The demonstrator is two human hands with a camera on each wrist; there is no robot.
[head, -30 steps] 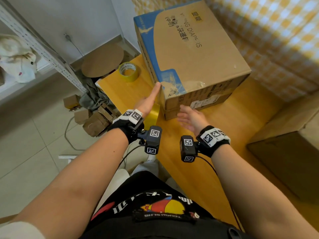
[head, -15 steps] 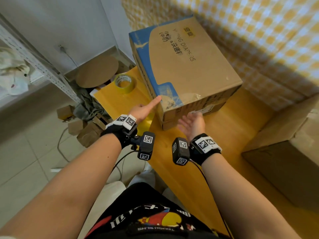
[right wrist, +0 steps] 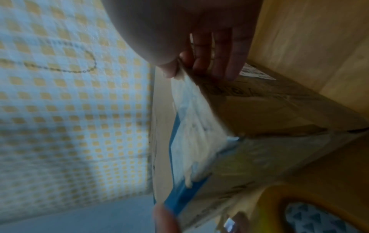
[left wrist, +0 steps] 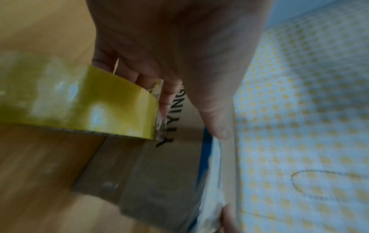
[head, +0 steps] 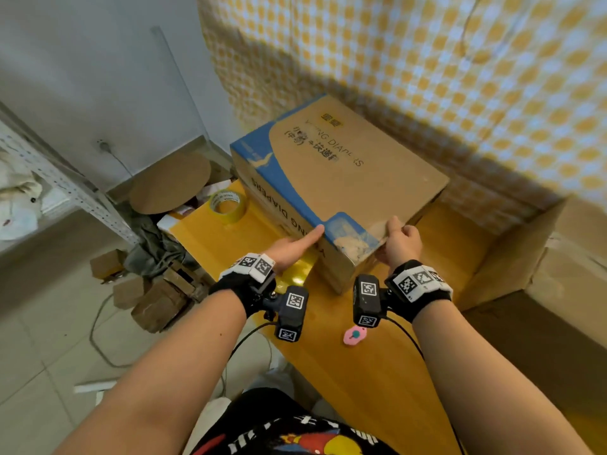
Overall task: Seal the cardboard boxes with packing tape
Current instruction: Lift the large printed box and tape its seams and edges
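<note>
Item: cardboard box [head: 341, 188], brown with a blue band and printed lettering, lying flat on the yellow table [head: 371, 366] against the checked curtain [head: 427, 60], its near corner turned toward the person. Left hand [head: 289, 249]: holding a yellow tape roll [left wrist: 85, 107] low against the box's left side face, fingers curled round the roll while the thumb is stretching up to touch the top edge by the blue band. Right hand [head: 399, 246]: pinching the top edge at the near right face, thumb on top and fingers pressing flat on the side panel, steadying the box. A spare tape roll [head: 228, 206] is lying on the table's far left corner, well apart from both hands; a small pink object [head: 354, 335] is sitting on the near table; a second brown box [head: 542, 274] is standing at the right. Step in hand, judged: turning and bracing the box so tape can be run over a seam. Handling advice: keeping the right hand clamping the edge so the box is not sliding on the smooth top; keeping the roll tight to the cardboard so the strip is laying flat without wrinkling; smoothing with the thumb while pulling. Old torn tape is showing pale at the near corner, likely giving poor adhesion there.
</note>
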